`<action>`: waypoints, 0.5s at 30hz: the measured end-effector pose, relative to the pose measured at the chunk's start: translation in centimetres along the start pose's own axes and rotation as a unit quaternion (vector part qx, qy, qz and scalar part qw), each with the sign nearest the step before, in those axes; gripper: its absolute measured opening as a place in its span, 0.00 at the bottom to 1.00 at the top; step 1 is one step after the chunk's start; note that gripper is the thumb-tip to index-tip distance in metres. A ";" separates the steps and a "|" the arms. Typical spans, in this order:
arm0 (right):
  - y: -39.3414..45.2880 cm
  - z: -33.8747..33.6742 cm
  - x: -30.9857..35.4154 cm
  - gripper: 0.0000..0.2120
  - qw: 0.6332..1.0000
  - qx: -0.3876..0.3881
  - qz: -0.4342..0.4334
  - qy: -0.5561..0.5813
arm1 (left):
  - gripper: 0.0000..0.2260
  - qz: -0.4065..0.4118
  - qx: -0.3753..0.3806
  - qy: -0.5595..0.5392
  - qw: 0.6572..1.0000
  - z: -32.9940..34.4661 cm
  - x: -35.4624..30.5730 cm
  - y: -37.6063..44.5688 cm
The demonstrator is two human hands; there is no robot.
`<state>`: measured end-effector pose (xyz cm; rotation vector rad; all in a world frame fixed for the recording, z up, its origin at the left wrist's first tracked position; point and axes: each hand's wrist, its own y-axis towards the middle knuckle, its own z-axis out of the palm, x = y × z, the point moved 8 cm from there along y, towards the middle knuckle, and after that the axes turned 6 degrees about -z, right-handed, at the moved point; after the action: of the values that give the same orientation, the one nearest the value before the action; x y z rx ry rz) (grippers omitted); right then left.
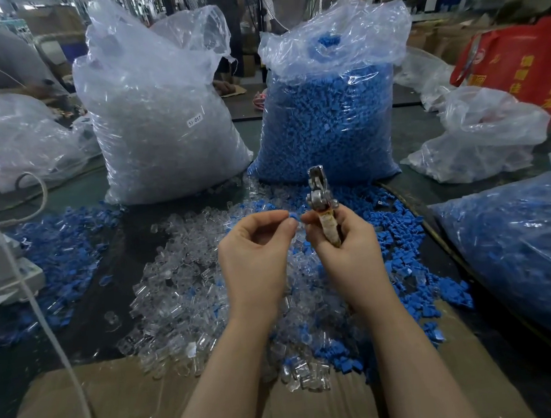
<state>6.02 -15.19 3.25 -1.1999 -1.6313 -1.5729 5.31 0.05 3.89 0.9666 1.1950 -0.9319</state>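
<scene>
Above the littered table (126,232), left hand (254,254) pinches a tiny blue cap (294,216); right hand (343,243) grips tape-handled steel pliers (318,191).

Head-worn view, forward-down, close over table (109,310)

upright metal pliers (319,190), small blue piece (294,216) just beside

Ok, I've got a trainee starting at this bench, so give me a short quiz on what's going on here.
1. True or false: the right hand grips the metal tool.
2. The tall bag behind the tool holds: A clear pieces, B blue pieces, C red pieces.
3. What does the left hand pinch?
Key: 1 true; 2 B; 3 a small blue piece.
</scene>
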 end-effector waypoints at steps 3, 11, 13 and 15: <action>0.1 -0.5 -0.7 0.09 0.999 0.037 0.023 -0.023 | 0.06 -0.004 0.006 -0.017 1.000 -0.3 0.0 0.3; -0.3 0.3 -1.8 0.06 0.986 0.140 0.065 -0.069 | 0.07 0.026 0.028 -0.012 0.999 -0.8 -0.8 0.7; -0.4 0.6 -1.9 0.07 0.982 0.154 0.062 -0.087 | 0.07 0.036 0.035 -0.010 0.999 -0.8 -1.0 0.7; -0.4 0.7 -1.9 0.08 0.980 0.162 0.057 -0.097 | 0.07 0.043 0.044 -0.008 0.998 -0.8 -1.2 0.7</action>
<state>6.60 -14.87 1.32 -1.2711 -1.8217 -1.0956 5.61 1.12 5.03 1.0703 1.0976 -0.9285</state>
